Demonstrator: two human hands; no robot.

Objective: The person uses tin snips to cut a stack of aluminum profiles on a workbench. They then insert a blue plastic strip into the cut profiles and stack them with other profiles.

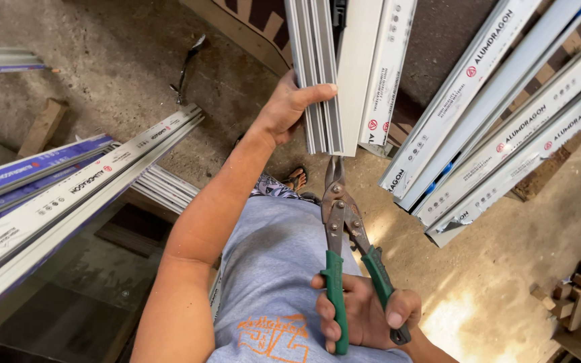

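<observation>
My left hand (289, 107) grips the lower end of a grey ribbed aluminium profile (317, 74) that stands upright in front of me. My right hand (364, 316) holds a pair of rusty tin snips (341, 215) by their green handles, which are spread apart. The snips' blades point up, with their tips just below the bottom edge of the profile. A white flat profile (358, 67) stands against the grey one on its right.
Several white wrapped profiles (506, 121) lean at the right. More long profiles (68, 188) lie across a bench at the left. A wood offcut (43, 126) and a metal tool (186, 67) lie on the concrete floor. Small wood blocks (573, 296) are piled at lower right.
</observation>
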